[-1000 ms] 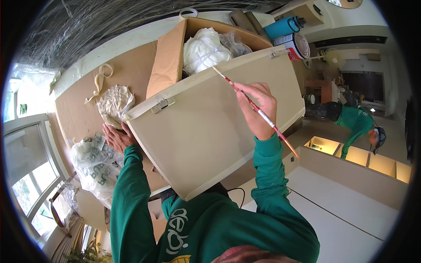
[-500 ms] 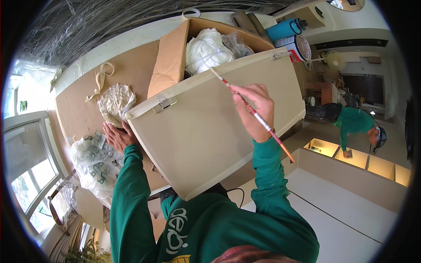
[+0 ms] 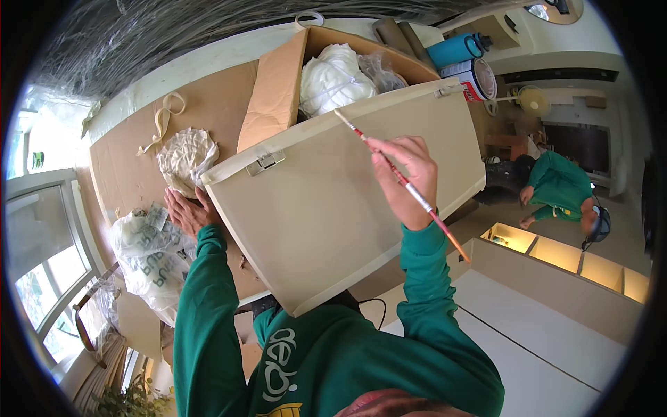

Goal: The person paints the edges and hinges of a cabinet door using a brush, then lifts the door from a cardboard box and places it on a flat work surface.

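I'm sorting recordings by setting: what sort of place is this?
Probably a room under renovation, judging by the thin paintbrush in the right hand, what looks like a paint can, and plastic sheeting along the far side.

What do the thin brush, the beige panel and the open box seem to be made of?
Thin brush: probably painted wood, red and white, with a bare-looking tan end; the tip's fibre is too small to tell.
Beige panel: perhaps painted wood or board, smooth and matt; its even colour shows no grain.
Open box: cardboard, matt brown, judging by its creases.
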Available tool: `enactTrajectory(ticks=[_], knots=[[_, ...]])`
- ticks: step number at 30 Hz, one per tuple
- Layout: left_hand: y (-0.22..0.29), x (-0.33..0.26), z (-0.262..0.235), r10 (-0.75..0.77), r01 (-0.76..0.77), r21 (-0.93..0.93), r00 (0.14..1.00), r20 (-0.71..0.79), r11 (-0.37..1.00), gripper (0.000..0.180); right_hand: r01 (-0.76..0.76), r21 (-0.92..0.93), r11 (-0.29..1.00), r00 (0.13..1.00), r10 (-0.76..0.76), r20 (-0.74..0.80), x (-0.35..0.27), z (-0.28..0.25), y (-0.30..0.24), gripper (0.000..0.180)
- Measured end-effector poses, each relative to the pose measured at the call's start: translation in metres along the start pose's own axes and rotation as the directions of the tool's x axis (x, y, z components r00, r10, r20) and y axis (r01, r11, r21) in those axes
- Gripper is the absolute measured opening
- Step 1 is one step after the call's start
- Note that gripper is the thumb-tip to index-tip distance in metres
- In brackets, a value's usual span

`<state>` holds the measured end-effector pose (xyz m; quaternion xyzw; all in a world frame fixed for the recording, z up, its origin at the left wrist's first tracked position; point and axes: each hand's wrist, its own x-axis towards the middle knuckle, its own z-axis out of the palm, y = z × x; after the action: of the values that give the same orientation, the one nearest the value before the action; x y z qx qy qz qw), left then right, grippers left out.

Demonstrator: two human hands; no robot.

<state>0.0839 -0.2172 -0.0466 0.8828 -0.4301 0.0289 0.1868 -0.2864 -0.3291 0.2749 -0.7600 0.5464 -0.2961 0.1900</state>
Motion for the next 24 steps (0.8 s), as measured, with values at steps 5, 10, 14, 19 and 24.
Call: enactTrajectory(ticks=[5,10,14,19,24], knots=[[-0.001,0.0,-0.001,0.003,-0.003,0.008,1.0,0.002,1.0,0.078,-0.047,-0.013,0.999,0.999,0.047,-0.025,0.001,-0.002,-0.002,0.026],[-0.003,0.0,0.001,-0.001,0.0,0.048,1.0,0.01,0.999,0.077,-0.045,-0.026,0.999,0.999,0.044,-0.019,0.002,0.0,-0.007,0.025],[-0.002,0.0,0.002,0.025,-0.024,0.049,0.999,-0.024,0.998,0.077,0.016,0.042,0.999,0.999,-0.018,0.042,0.001,0.013,-0.021,0.026],[-0.001,0.0,0.001,0.006,-0.006,0.019,1.0,-0.014,1.0,0.078,0.065,0.114,0.991,0.991,-0.078,0.11,-0.005,0.033,-0.042,0.029],[0.0,0.0,-0.001,-0.004,0.004,0.034,1.0,0.008,0.999,0.078,-0.01,0.277,0.961,0.993,-0.024,0.119,-0.007,0.033,-0.043,0.029]])
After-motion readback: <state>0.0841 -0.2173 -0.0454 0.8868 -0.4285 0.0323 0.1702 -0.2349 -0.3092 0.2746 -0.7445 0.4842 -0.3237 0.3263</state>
